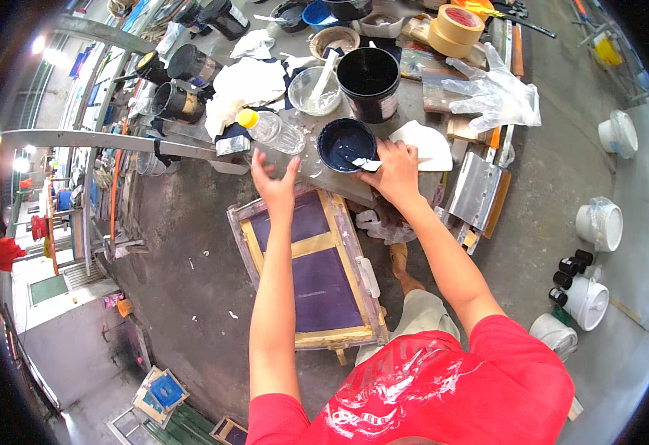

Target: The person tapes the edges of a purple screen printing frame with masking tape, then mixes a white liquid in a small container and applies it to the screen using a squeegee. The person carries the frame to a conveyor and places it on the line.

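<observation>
My left hand (271,178) is raised near the table's front edge, fingers apart and empty, just below a clear plastic bottle (275,133) with a yellow cap. My right hand (389,172) grips a short white stick (363,163) at the right rim of a small dark tub (343,141) holding dark blue paste. A larger black bucket (367,81) stands behind the tub. White paper (432,146) lies beside my right hand. A clear bowl with a white spatula (311,93) sits behind the bottle.
The cluttered worktable (317,174) holds rags, buckets, tape rolls (454,30) and a plastic glove (491,93). A metal bar (117,139) crosses at left. A screen frame (306,282) leans below the table by my leg. White buckets (584,304) stand on the floor at right.
</observation>
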A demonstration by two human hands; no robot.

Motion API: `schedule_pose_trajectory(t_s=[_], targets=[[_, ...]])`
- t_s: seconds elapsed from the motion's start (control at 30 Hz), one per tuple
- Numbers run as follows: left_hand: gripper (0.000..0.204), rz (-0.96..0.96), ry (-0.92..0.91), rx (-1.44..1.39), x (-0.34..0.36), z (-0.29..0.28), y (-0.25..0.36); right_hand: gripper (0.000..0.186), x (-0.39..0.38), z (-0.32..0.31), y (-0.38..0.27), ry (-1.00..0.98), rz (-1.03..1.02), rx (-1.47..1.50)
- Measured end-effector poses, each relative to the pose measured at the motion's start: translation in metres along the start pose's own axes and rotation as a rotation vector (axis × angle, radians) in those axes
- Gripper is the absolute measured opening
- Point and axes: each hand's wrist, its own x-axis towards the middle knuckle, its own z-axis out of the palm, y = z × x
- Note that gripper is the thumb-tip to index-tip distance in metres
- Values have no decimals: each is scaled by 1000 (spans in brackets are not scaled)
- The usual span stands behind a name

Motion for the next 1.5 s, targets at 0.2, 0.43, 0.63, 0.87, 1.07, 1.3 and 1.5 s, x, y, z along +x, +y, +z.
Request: schedule_pose_trajectory(t_s=[0.2,0.43,0.63,0.87,1.07,1.3,1.5], targets=[[56,-41,-230,71,58,5,8,76,13,13,-8,-4,-84,79],[42,-133,49,-180,5,-72,-7,83,45,59,-55,-122,-62,207],[46,-291,34,-148,-60,-107,4,82,68,104,-106,-104,41,123],[40,-306,-71,-190,-64,-57,27,33,-27,21,-95,37,-32,552],[42,-149,-209,-319,-25,30,40,15,-163,-16,-46,-287,-28,689],[42,-149,-340,-223,-9,62,53,10,-208,-30,-20,-413,58,691],[52,-270,-390,-556,-8,54,10,15,-239,-7,12,-583,211,576]])
